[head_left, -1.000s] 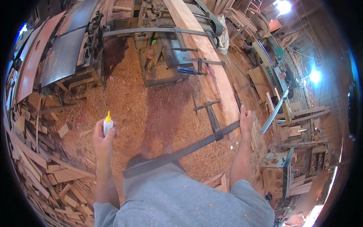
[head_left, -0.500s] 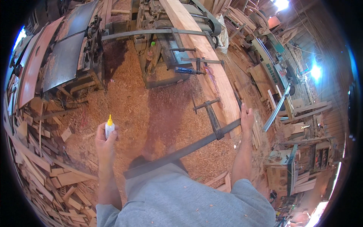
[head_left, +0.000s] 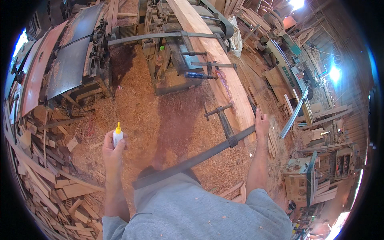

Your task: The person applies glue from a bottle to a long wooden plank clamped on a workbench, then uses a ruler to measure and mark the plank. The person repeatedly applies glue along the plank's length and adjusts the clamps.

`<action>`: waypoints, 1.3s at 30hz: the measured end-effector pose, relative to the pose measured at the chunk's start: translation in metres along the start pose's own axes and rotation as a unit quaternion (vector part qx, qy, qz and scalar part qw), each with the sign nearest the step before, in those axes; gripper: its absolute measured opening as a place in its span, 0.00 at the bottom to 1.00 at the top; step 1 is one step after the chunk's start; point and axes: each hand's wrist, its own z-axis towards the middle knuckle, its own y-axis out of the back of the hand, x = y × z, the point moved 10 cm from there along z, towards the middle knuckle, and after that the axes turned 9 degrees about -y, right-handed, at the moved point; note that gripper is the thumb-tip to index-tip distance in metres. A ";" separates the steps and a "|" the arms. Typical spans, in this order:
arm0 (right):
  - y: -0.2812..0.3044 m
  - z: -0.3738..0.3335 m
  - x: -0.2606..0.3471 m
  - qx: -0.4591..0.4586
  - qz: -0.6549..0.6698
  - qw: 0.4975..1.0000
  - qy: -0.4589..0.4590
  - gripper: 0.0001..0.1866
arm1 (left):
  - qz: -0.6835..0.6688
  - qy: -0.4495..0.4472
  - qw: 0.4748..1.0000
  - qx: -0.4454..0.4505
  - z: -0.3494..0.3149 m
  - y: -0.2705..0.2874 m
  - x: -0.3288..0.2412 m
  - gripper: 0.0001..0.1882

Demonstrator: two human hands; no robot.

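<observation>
My left hand (head_left: 111, 151), raised over the floor, closes around a small white squeeze bottle (head_left: 118, 137) with a yellow pointed nozzle tipped upward. At the near end of a long wooden plank (head_left: 236, 94), my right hand (head_left: 262, 125) is closed at the head end of a long metal bar clamp (head_left: 192, 160). That clamp's bar runs across in front of my body, and its screw and sliding jaw (head_left: 225, 124) reach over the plank. A smaller clamp with a blue handle (head_left: 195, 75) grips the plank further up, beside a purplish-red streak (head_left: 224, 84) along the wood.
Another long bar clamp (head_left: 160, 35) crosses the plank's far part by a machine (head_left: 176, 20). A planer-like machine with metal tables (head_left: 68, 70) stands left. Wood offcuts (head_left: 76, 190) pile at lower left; shavings (head_left: 132, 108) cover the floor. Benches and lumber line the right.
Almost nothing differs; the view has shifted very slightly. Both hands keep their holds on the bottle and the bar clamp.
</observation>
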 end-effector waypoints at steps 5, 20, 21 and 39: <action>0.004 -0.004 0.007 -0.008 -0.007 1.000 0.010 0.33 | 0.006 -0.001 1.000 0.007 0.001 -0.003 -0.002 0.12; 0.001 -0.005 0.006 0.014 0.057 0.998 0.002 0.33 | 0.009 -0.003 1.000 0.017 0.002 -0.008 -0.003 0.12; 0.002 -0.004 0.005 0.009 0.047 0.999 0.008 0.33 | 0.018 0.004 1.000 0.015 0.001 -0.007 -0.003 0.12; -0.002 0.002 -0.002 0.009 0.024 1.000 0.013 0.33 | 0.008 0.014 1.000 0.011 -0.004 -0.004 0.007 0.12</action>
